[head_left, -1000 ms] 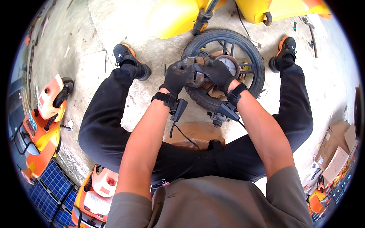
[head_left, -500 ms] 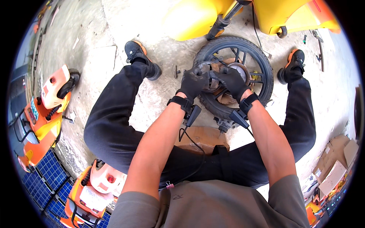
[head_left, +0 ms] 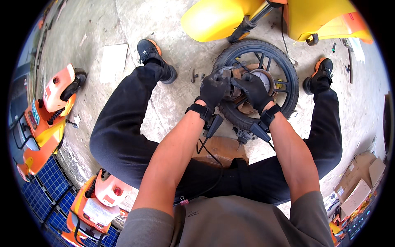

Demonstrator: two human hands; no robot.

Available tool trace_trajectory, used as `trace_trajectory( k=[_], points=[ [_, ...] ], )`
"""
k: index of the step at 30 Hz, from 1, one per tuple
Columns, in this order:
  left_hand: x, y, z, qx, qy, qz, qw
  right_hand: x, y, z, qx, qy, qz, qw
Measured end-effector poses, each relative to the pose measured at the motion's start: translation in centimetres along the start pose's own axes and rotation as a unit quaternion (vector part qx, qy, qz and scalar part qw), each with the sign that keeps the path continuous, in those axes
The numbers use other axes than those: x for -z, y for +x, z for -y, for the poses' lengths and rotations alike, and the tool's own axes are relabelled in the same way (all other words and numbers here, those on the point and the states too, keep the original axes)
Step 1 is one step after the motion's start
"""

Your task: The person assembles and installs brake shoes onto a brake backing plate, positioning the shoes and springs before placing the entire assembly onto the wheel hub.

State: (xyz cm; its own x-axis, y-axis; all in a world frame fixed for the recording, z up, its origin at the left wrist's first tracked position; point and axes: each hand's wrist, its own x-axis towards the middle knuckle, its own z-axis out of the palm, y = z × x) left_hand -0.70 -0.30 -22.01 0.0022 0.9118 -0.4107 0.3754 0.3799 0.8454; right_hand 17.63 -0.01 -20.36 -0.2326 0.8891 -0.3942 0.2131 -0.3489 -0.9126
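Both my hands wear dark gloves and are closed over a round, dirty metal brake plate (head_left: 235,75), held above the left side of a spoked wheel (head_left: 290,74). My left hand (head_left: 213,88) grips the plate's left edge. On the other edge, my right hand (head_left: 254,89) has its thumb and fingers bent inward, near the open brake drum (head_left: 267,78) in the wheel's middle. The fingers hide part of the plate, and the details between them are too small to make out. The black-tyred wheel lies flat on the concrete floor.
A brown cardboard box (head_left: 218,149) sits between my legs. The yellow scooter body (head_left: 222,20) with its fork stands beyond the wheel. Small bolts (head_left: 193,75) lie left of it. Orange scooters (head_left: 55,96) stand at left; open cardboard (head_left: 356,177) lies at lower right.
The whole view has shifted slightly. Both hands stay on the brake plate, with only small finger movements; the wheel stays on the floor.
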Motion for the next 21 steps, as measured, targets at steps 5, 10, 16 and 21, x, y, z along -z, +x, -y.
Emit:
trace_trajectory(
  k=[5,10,16,21],
  points=[
    [0.2,0.2,0.3,-0.014,-0.030,0.030,0.999,-1.3,-0.5,0.5,-0.099,0.094,-0.068,0.988],
    [0.4,0.6,1.4,0.007,-0.064,0.043,0.997,-2.4,-0.9,1.4,-0.095,0.031,-0.102,0.990],
    [0.2,0.8,1.3,0.058,-0.072,0.048,0.995,-2.6,-0.7,0.6,-0.063,0.024,-0.111,0.992],
    [0.3,0.7,0.3,0.056,-0.033,0.039,0.997,-1.6,0.2,-2.7,-0.070,0.104,-0.085,0.988]
  ],
)
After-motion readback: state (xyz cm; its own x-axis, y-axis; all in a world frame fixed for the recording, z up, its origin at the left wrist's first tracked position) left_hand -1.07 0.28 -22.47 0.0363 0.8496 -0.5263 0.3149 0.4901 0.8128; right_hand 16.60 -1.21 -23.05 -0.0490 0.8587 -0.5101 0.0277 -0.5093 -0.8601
